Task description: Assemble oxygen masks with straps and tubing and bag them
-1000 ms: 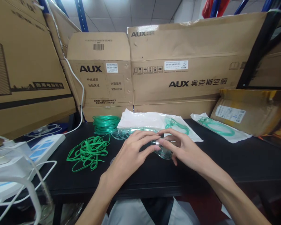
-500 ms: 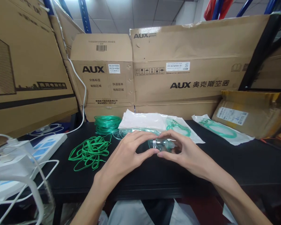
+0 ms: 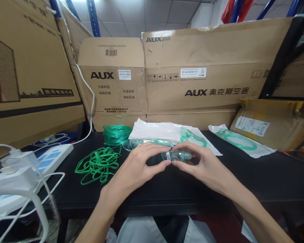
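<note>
Between my two hands is a clear, green-tinted oxygen mask (image 3: 176,156) with a pale metal nose strip, held just above the black table. My left hand (image 3: 145,160) pinches its left end near the strip, thumb below and fingers above. On the other side, my right hand (image 3: 199,158) grips it likewise, close to a small translucent connector. More clear mask parts (image 3: 136,143) lie behind my left hand. A tangle of green elastic cord (image 3: 100,165) rests to the left, and a coil of green tubing (image 3: 117,134) sits behind it.
White packets with green tubing (image 3: 194,136) lie behind my hands, and another packet (image 3: 243,140) is at the right beside a taped carton (image 3: 276,125). Tall cardboard panels (image 3: 212,67) close off the back. A power strip (image 3: 53,158) with white cables stands at the left.
The mask has turned slightly in my fingers, its strip and connector shifting a little to the right. Both hands keep their grip.
</note>
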The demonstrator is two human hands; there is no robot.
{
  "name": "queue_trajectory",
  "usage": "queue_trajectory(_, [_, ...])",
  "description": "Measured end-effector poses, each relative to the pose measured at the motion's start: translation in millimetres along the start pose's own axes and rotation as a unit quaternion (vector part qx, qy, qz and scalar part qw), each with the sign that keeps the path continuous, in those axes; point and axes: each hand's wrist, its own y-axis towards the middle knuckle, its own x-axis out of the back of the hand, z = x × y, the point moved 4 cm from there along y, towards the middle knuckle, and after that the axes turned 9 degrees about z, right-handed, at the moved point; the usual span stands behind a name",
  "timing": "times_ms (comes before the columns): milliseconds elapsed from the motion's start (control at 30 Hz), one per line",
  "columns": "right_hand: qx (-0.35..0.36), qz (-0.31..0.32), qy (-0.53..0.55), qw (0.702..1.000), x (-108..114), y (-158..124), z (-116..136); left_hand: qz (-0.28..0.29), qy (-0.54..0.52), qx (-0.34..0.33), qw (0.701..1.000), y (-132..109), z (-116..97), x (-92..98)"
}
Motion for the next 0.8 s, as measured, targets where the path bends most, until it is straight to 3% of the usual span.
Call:
queue_trajectory(400, [-0.047,0.021,-0.017,0.999,-3,-1,2,-0.029,0.021,-0.044,0.998,-1,-3,-4.4])
queue_trajectory(500, [-0.055,0.022,-0.073,0.996,-3,-1,-1,-0.021,-0.017,-0.027,0.999,1,-5,-1.5])
queue_trajectory(633, [-0.07,0.009,-0.099,0.993,-2,-1,-5,-0.023,-0.059,0.001,0.998,-2,-2,15.8])
queue_trajectory(800, [-0.092,0.008,-0.099,0.991,0,-2,-7,0.034,0.014,0.063,0.997,-28,21,30.5])
